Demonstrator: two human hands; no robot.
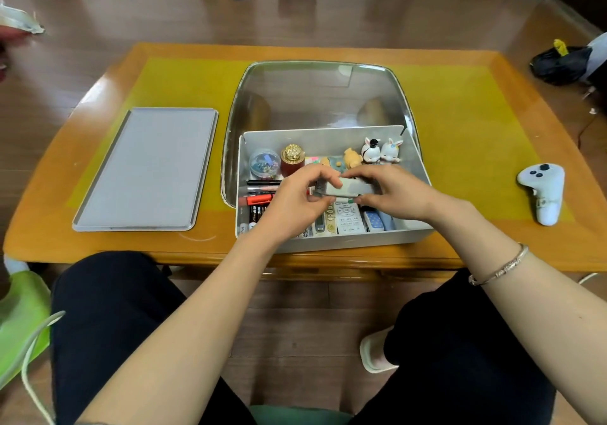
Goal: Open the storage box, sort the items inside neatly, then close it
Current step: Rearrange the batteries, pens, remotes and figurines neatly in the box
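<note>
Two hands over open storage box, left hand and right hand pinching opposite ends of a small grey case, markers left of hands, figurines beyond, lid farther left on table, white controller far right.

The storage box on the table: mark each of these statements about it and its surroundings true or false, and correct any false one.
1. The box is open, and its grey lid lies flat on the table to its left. True.
2. Both hands hold one small pale object over the box. True: the left hand and the right hand grip it together.
3. The two white animal figurines stand outside the box. False: the figurines stand inside, at its far right corner.
4. The white game controller lies inside the box. False: the controller lies on the table, right of the box.
5. Marker pens lie along the box's left side. True.
</note>
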